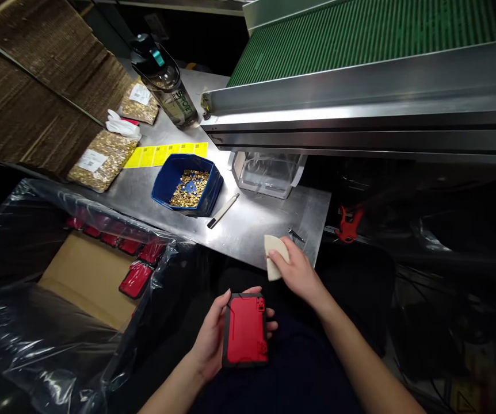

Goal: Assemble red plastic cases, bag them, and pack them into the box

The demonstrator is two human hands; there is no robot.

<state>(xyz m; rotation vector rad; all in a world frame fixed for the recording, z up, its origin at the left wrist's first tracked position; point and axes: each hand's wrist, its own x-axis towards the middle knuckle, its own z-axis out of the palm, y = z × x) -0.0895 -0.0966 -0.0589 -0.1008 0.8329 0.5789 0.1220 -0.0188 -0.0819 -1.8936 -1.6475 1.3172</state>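
Red phone case point(245, 329) with a black rim sat flat in the left hand point(213, 339), fingers wrapped round both long edges, held low in front of the person, just below the steel table point(248, 224). It looked rugged, with a camera cutout at the top right corner and a small raised bit near the bottom right. The right hand point(300, 275) was closed on one pale, fan-shaped pad point(274, 253) at the table's near edge.

Count-wise: one blue tub point(187, 184) of little gold parts, two clear bags point(101, 158) of the same gold bits, each with a white label too small to read. One strip of yellow labels point(166, 154), also unreadable. One dark water bottle point(164, 77) with "SPORT"-ish lettering down its side, couldn't make it out fully. At least five more red cases point(136, 279) lay in the plastic-lined carton point(88, 276) on the left.
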